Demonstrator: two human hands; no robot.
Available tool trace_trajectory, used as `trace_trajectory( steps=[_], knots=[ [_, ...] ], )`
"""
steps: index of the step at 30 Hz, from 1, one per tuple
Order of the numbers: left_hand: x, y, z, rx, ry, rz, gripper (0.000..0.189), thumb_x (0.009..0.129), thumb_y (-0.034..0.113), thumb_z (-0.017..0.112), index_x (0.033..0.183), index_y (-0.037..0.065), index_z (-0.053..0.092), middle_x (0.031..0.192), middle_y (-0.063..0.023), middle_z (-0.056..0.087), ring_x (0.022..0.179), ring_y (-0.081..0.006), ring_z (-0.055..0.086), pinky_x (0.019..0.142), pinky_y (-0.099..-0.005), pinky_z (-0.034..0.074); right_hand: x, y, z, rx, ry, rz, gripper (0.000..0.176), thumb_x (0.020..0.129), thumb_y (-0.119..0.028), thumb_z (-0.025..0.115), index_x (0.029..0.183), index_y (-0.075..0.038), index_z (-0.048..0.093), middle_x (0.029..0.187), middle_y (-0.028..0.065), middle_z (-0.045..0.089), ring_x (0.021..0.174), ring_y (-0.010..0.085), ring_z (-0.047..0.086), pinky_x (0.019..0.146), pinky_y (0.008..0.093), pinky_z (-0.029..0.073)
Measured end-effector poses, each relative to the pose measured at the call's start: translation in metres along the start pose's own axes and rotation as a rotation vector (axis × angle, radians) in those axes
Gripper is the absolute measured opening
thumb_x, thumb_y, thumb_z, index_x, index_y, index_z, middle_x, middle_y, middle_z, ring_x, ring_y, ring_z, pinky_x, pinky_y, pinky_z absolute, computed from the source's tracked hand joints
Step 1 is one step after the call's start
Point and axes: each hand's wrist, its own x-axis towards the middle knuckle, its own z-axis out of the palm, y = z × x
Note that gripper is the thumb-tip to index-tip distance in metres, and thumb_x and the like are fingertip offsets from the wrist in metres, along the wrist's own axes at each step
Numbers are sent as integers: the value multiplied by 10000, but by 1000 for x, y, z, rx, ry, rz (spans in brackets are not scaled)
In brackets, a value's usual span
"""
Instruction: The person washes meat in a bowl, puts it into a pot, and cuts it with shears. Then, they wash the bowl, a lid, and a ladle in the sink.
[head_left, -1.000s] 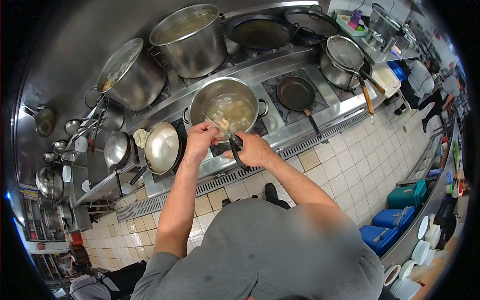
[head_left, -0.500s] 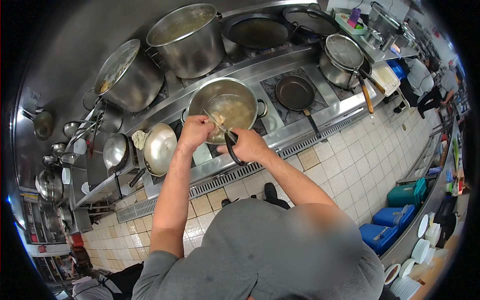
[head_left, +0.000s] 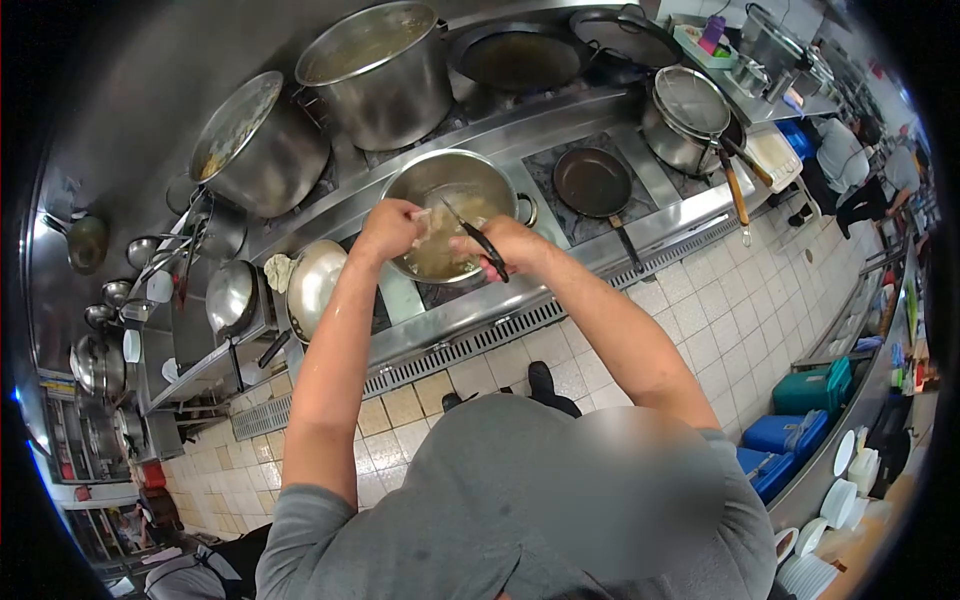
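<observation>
A wide steel pot [head_left: 400,180] with cloudy liquid and pale pieces in it stands on the near side of the stove. Over its left part, my left hand [head_left: 392,230] pinches a small pale piece of food [head_left: 424,222]. My right hand [head_left: 508,245] is closed on black-handled scissors [head_left: 484,245] above the right part of the pot. The scissors' blades point up and left, close to the pale piece. Liquid and pieces below are partly hidden by both hands.
Two tall stockpots [head_left: 385,95] [head_left: 275,160] stand behind on the left. A small frying pan [head_left: 592,182] sits right of the pot, with strainers [head_left: 692,100] on a pan beyond. A steel pan [head_left: 312,285] lies at left. Co-workers [head_left: 842,155] are at far right.
My right hand has moved right and up with the scissors, whose handles have swung away from the front edge. My left hand has shifted slightly up, and the view has moved a little.
</observation>
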Motion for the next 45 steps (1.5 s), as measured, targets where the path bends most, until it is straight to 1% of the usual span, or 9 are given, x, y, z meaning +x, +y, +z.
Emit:
trace_trajectory(
  steps=[5,8,10,12,14,18,26,35,45],
  knots=[
    [-37,-17,-15,-630,15,51,333,893,-33,646,1225,-13,634,1131,-77,700,1008,-165,682,830,-297,574,-40,-2,-8,199,9,-100,420,871,-423,782,843,-37,621,585,5,557,438,102,536,393,261,419],
    [-58,-19,-7,-1019,120,50,316,900,-39,634,1215,-17,620,1108,-94,718,978,-157,687,837,-289,562,-65,1,1,131,112,-173,435,854,-430,797,865,-26,634,592,4,566,426,86,526,388,246,399],
    [-65,-17,1,-1122,130,71,323,907,-30,638,1227,-11,605,1127,-94,713,994,-160,686,851,-291,566,-54,24,8,37,129,-144,463,837,-415,809,967,2,654,710,60,646,574,140,632,518,275,497],
    [-66,-12,10,-1223,134,94,330,913,-22,642,1239,-6,590,1146,-95,708,1010,-163,685,864,-293,570,-48,42,27,-139,259,-525,576,806,-441,819,1106,18,641,879,135,699,826,250,705,740,338,553],
    [-67,-7,17,-1304,133,60,302,920,-10,638,1220,2,607,1149,-94,706,1012,-167,686,882,-294,573,-69,16,38,-276,242,-385,724,760,-492,825,1229,9,595,1050,195,697,1052,353,672,929,402,511],
    [-74,11,20,-1315,79,77,286,923,14,649,1207,0,619,1153,-94,704,1024,-165,684,875,-293,572,-70,6,48,-512,294,-396,808,715,-546,824,1281,-32,563,1145,223,672,1098,396,646,954,461,494],
    [-70,16,14,-935,92,-37,190,922,59,639,1089,-5,702,966,-37,722,816,-120,671,722,-261,558,-79,-11,47,-537,306,-404,653,679,-505,869,1065,-14,680,855,194,713,883,387,697,793,445,537],
    [-49,-10,20,-631,102,-95,152,886,112,666,974,17,745,795,4,683,685,-72,600,612,-248,475,-50,11,41,-559,246,-380,588,692,-485,872,1023,-25,713,877,194,718,882,378,697,789,456,530],
    [-28,-14,37,-366,-44,-57,141,870,67,647,949,1,744,826,-25,713,762,-113,634,713,-298,502,-10,9,37,-412,254,-342,542,710,-482,865,849,22,721,727,162,699,701,280,692,698,397,533]
  ],
)
